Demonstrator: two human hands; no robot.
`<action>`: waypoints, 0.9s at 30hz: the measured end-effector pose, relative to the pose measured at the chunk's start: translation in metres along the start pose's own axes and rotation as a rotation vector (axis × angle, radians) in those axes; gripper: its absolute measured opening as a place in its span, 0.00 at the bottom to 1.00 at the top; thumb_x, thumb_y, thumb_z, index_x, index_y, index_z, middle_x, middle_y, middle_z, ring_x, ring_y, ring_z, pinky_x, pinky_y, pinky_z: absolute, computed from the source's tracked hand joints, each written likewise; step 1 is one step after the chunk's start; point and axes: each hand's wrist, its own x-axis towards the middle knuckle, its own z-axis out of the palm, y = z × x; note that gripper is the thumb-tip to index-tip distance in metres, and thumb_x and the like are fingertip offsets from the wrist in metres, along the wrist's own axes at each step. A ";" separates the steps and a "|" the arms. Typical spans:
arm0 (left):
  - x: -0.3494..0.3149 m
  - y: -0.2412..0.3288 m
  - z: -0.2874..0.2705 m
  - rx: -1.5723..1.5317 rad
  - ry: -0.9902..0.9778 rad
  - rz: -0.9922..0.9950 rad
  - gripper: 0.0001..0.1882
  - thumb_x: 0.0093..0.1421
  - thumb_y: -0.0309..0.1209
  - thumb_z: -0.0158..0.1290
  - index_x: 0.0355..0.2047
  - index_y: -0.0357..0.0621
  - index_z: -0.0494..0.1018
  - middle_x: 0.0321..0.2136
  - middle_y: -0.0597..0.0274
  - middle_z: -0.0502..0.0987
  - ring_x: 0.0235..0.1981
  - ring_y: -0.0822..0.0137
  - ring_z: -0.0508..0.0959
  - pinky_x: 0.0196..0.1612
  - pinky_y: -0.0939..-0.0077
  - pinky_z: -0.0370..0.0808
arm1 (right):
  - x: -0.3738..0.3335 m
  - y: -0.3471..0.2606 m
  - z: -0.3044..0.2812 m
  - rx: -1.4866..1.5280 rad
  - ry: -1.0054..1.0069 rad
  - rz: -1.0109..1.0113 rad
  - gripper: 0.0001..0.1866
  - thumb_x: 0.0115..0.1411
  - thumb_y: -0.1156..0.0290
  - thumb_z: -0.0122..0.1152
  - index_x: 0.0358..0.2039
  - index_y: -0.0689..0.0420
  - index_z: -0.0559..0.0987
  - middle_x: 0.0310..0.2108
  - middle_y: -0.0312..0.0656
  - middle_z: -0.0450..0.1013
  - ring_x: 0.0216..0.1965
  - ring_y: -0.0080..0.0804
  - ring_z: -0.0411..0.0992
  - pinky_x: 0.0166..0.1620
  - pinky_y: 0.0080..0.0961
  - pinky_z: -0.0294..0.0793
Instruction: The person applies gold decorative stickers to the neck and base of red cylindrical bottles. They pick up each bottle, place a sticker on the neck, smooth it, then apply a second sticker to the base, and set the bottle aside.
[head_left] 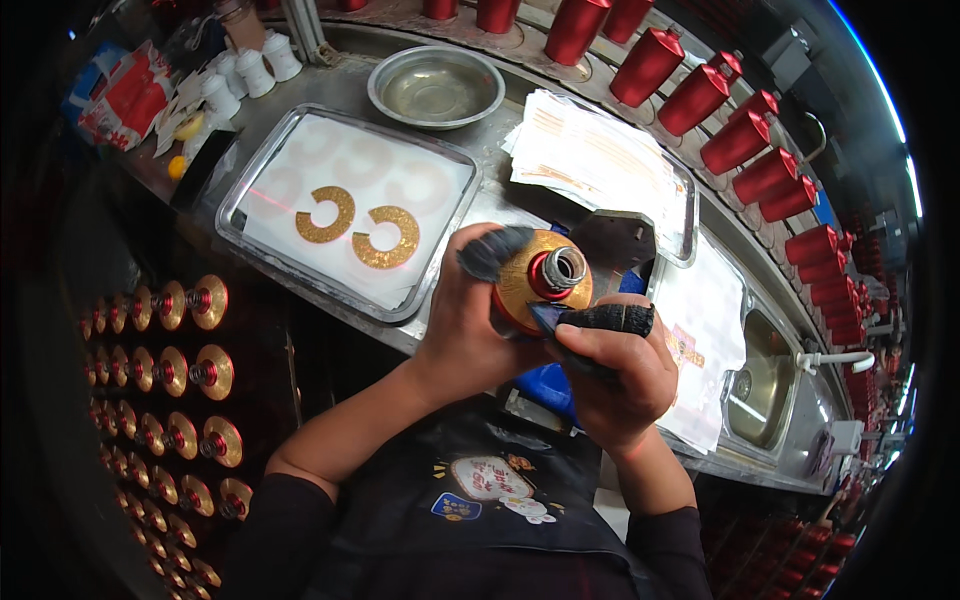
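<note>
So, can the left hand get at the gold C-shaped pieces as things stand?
Probably not: the left hand is holding the gold-topped bottle, though the gold C-shaped pieces lie uncovered on the nearby tray.

A red bottle is resting in the left hand, its neck end facing up toward the camera. Its shoulder is showing a broad gold band, and a red collar is circling the base of the neck. The neck is standing uncapped, shiny and ridged, its round mouth opening upward. A small, dark blue tool is jutting from the right hand, its tip pointing at the shoulder's near edge; whether it is touching is unclear.
</note>
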 end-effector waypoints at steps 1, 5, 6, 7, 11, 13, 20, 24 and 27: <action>0.002 -0.002 -0.001 -0.146 -0.076 -0.053 0.50 0.41 0.37 0.76 0.62 0.42 0.62 0.53 0.48 0.70 0.56 0.45 0.73 0.60 0.56 0.71 | 0.001 0.000 0.000 -0.001 0.026 -0.004 0.20 0.41 0.86 0.70 0.37 0.57 0.85 0.31 0.42 0.77 0.33 0.41 0.75 0.37 0.31 0.74; 0.001 -0.004 -0.001 0.183 -0.148 0.087 0.49 0.43 0.37 0.76 0.62 0.40 0.62 0.55 0.49 0.70 0.58 0.49 0.72 0.61 0.58 0.70 | -0.001 0.001 0.000 -0.009 0.002 -0.009 0.20 0.41 0.86 0.69 0.37 0.57 0.85 0.31 0.43 0.77 0.33 0.42 0.75 0.37 0.31 0.74; 0.000 -0.003 0.000 0.286 -0.059 0.121 0.47 0.44 0.36 0.76 0.62 0.41 0.63 0.55 0.49 0.71 0.57 0.51 0.74 0.59 0.58 0.72 | -0.001 0.001 -0.001 0.000 0.001 -0.003 0.20 0.41 0.86 0.69 0.37 0.57 0.85 0.31 0.43 0.77 0.33 0.42 0.75 0.37 0.31 0.74; 0.000 -0.003 -0.001 0.161 -0.034 0.052 0.47 0.43 0.35 0.76 0.61 0.41 0.63 0.55 0.48 0.71 0.56 0.50 0.74 0.59 0.58 0.72 | -0.002 0.002 -0.001 -0.011 -0.007 0.021 0.20 0.41 0.87 0.69 0.37 0.57 0.85 0.31 0.43 0.77 0.33 0.42 0.75 0.37 0.32 0.74; 0.001 -0.004 -0.003 -0.214 -0.133 -0.119 0.47 0.41 0.32 0.74 0.62 0.41 0.63 0.54 0.46 0.68 0.57 0.44 0.71 0.61 0.56 0.70 | -0.002 0.004 0.002 -0.013 0.038 0.022 0.21 0.39 0.87 0.68 0.38 0.58 0.85 0.31 0.43 0.77 0.33 0.43 0.75 0.37 0.32 0.74; 0.002 -0.007 -0.007 0.071 -0.159 -0.001 0.48 0.41 0.31 0.73 0.62 0.41 0.63 0.55 0.46 0.67 0.58 0.44 0.70 0.61 0.57 0.70 | -0.003 0.002 0.005 -0.013 0.056 0.024 0.21 0.39 0.87 0.67 0.37 0.58 0.85 0.31 0.43 0.77 0.33 0.43 0.75 0.37 0.32 0.74; -0.004 -0.019 -0.001 0.101 -0.102 -0.091 0.47 0.43 0.36 0.75 0.61 0.42 0.63 0.57 0.46 0.64 0.58 0.47 0.68 0.61 0.53 0.67 | 0.001 0.002 0.002 -0.004 0.020 -0.038 0.19 0.40 0.86 0.67 0.36 0.59 0.85 0.32 0.41 0.77 0.31 0.41 0.75 0.35 0.33 0.74; -0.005 -0.014 -0.011 -0.006 -0.161 -0.152 0.44 0.46 0.34 0.74 0.61 0.42 0.64 0.55 0.47 0.69 0.56 0.48 0.74 0.59 0.57 0.71 | 0.000 0.005 0.002 -0.085 -0.005 -0.114 0.18 0.42 0.80 0.68 0.39 0.59 0.85 0.33 0.40 0.76 0.33 0.38 0.74 0.35 0.31 0.74; -0.006 -0.008 -0.006 -0.047 -0.123 -0.242 0.43 0.47 0.34 0.73 0.61 0.42 0.64 0.56 0.47 0.70 0.56 0.48 0.74 0.59 0.57 0.72 | -0.002 0.003 0.007 -0.079 -0.125 -0.254 0.18 0.43 0.77 0.67 0.39 0.60 0.85 0.34 0.39 0.73 0.35 0.37 0.73 0.34 0.30 0.73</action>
